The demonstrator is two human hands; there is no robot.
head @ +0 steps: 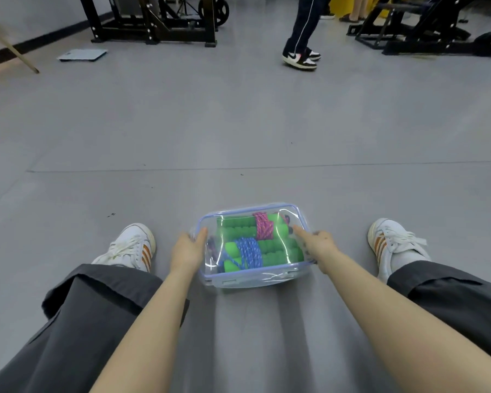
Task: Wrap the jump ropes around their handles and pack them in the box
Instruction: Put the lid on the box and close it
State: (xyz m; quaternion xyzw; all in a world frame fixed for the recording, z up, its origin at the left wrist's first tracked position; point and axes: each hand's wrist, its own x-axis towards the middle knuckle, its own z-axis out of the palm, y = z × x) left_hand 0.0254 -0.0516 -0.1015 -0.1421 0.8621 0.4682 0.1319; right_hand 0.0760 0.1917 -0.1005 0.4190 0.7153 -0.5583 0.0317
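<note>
2 jump ropes are seen packed inside the clear box (255,248), which sits on the grey floor (238,131) between the person's outstretched legs. The pink rope (263,226) is wound around green handles at the far side; the blue rope (248,252) is wound around green handles nearer the body, with 1 short loop of cord left loose toward the box's left end. A transparent lid with a pale blue rim (247,209) is laid over the top, and the scene is slightly blurred.

The box is gripped from both sides. The left hand (188,251) is curled against the left edge, thumb laid along the rim, the remaining fingers hidden behind the wall. The right hand (318,243) is set at the right edge with its index finger stretched forward over the lid and the other fingers folded (whether they press the latch cannot be told).

The packing is judged nearly complete — only the securing of the lid appears to remain. Trouble could be caused by the loose blue loop: if it is caught under the rim, the lid would be kept from seating. Uneven pressure from 1 side could also tip or slide the light box on the smooth floor, and an unlatched clip at the near edge (230,282) might let the lid spring up — the bulky foam handles would push against it.
</note>
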